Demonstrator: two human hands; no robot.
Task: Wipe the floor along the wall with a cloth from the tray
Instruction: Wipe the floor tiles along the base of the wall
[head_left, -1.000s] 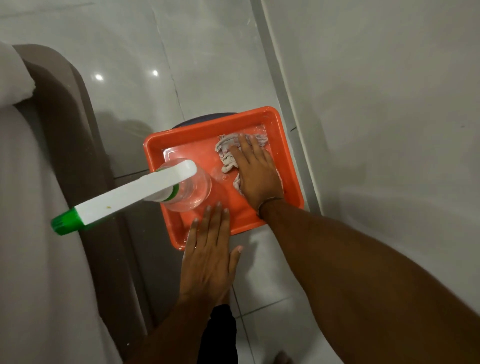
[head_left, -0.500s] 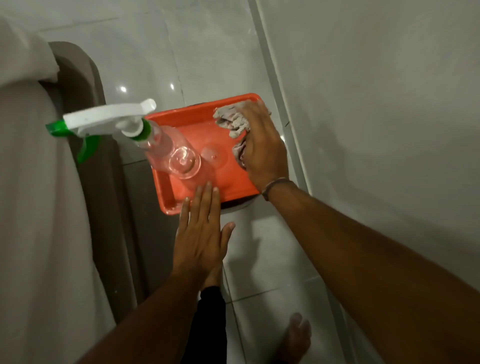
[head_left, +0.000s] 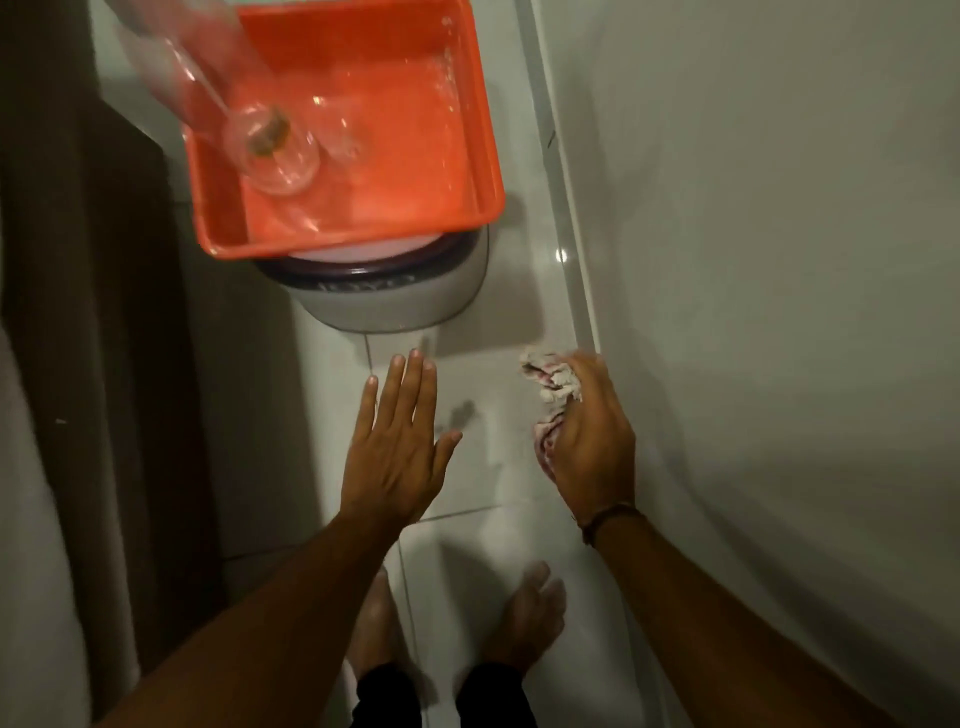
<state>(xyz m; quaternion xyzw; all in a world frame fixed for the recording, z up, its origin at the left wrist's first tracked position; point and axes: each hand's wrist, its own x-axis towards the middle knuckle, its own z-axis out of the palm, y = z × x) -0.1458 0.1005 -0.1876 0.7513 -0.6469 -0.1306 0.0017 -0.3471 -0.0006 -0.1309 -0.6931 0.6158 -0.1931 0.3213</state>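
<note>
My right hand (head_left: 589, 444) grips a crumpled whitish cloth (head_left: 551, 382) low over the pale floor tiles (head_left: 488, 467), close to the skirting strip (head_left: 569, 223) at the foot of the white wall (head_left: 779, 260). The cloth sticks out past my fingers on the left and front. My left hand (head_left: 397, 447) hovers flat with fingers spread, holding nothing, over the floor to the cloth's left. The orange tray (head_left: 472, 104) sits above, on a round white stool (head_left: 395, 306); a clear spray bottle (head_left: 249, 119) stands in its left part.
A brown panel (head_left: 104, 312) and pale fabric (head_left: 31, 519) run along the left side. My bare feet (head_left: 524, 618) stand on the tiles at the bottom. The stool with the tray blocks the floor strip ahead of my hands.
My right hand has lifted the cloth out of the tray and brought it down to the floor beside the wall. The view has tilted down; my left hand stays spread and low.
</note>
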